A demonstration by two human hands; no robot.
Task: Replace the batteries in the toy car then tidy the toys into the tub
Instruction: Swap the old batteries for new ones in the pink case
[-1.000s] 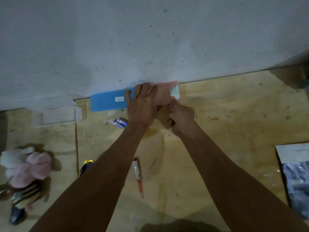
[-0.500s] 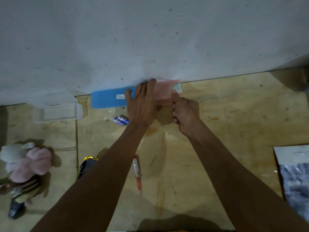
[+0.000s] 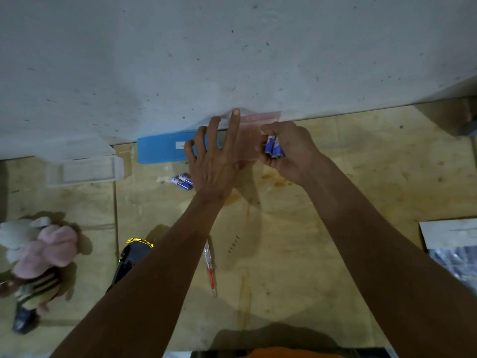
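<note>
Blue batteries (image 3: 274, 148), at least 2 of them, sit in the grip of the right hand (image 3: 289, 151), whose fingers are curled around them. Their long axes run roughly away from the person, tilted a little to the left at the far end. The left hand (image 3: 214, 161) is released, its fingers spread and straight, and it presses on a thin pink plastic bag (image 3: 254, 130) that lies against the foot of the grey wall (image 3: 232, 52).

The toy car (image 3: 129, 259), black with a yellow edge, lies on the wooden counter (image 3: 322, 202), near the person and to the left, partly hidden under the left forearm. So from the grasped batteries the car lies back toward the body and across to the left side. The left hand is the nearer one to it, while the right hand must cross the middle of the counter.

A red screwdriver (image 3: 210, 267) lies between the 2 forearms, just right of the car, with its long axis toward the person. 2 more blue batteries (image 3: 183, 181) rest beside the left hand. I judge these are the old ones, but I cannot tell it surely.
</note>
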